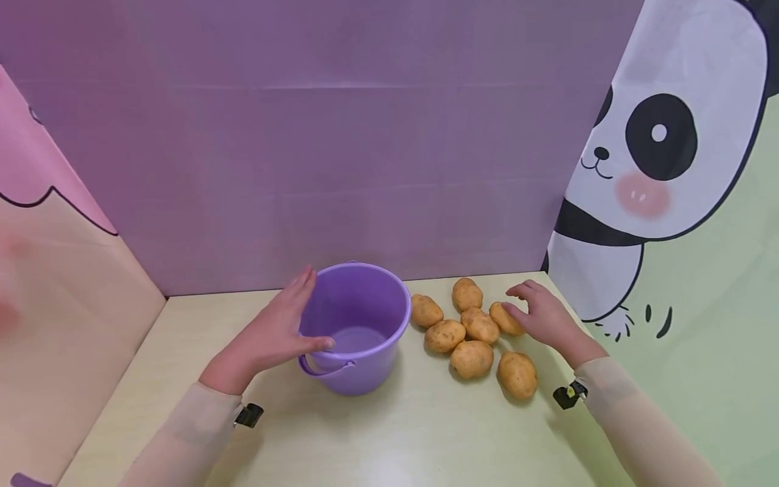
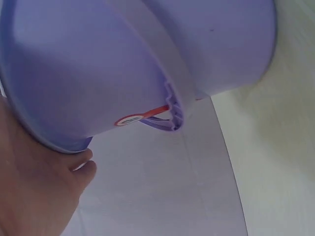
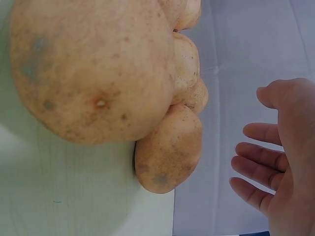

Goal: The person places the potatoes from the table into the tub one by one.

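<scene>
A purple bucket (image 1: 365, 375) stands on the table with its mouth up. Spread over its left rim is my left hand (image 1: 276, 331), the thumb lying across the near edge and the fingers stretched toward the far edge. In the left wrist view, the hand (image 2: 39, 187) is against the rim beside the bucket's wall (image 2: 88, 69). My right hand (image 1: 544, 314) hovers just above the rightmost back potato (image 1: 505, 319), its fingers loosely bent. The right wrist view shows this hand (image 3: 290, 162) holding nothing, apart from the potatoes (image 3: 170, 152).
Several more potatoes (image 1: 472, 359) lie grouped right of the bucket, with one potato (image 1: 517, 376) nearest the front. The bucket's handle (image 1: 325, 372) hangs down on the near side. A purple backdrop (image 1: 341, 149) closes the back, and a panda-printed panel (image 1: 700, 284) borders the right.
</scene>
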Demonstrator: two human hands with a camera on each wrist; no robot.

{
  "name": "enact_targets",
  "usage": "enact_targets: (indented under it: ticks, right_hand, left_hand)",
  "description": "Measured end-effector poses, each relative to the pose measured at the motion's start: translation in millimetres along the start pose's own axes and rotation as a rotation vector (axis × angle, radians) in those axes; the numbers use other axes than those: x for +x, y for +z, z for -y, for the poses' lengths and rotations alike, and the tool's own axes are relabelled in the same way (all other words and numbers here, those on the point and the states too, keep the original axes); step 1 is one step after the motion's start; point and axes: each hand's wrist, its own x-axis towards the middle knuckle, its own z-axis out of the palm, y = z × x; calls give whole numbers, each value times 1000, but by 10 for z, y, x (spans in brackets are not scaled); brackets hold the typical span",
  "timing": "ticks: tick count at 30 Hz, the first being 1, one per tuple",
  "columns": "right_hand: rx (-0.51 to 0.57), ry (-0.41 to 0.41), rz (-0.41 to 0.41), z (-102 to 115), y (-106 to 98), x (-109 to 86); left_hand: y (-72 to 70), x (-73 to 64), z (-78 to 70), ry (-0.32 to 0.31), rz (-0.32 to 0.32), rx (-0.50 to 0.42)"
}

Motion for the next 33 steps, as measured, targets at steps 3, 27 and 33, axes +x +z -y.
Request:
enact_targets:
  ticks: [3, 27, 33]
  right_hand:
    - [8, 3, 2, -7, 2, 0]
    - [109, 30, 165, -285, 206, -16]
    - [160, 43, 185, -440, 262, -21]
  left_hand:
    - [28, 9, 2, -18, -1, 15]
    - [82, -8, 18, -41, -28, 63]
    - [78, 1, 15, -42, -22, 55]
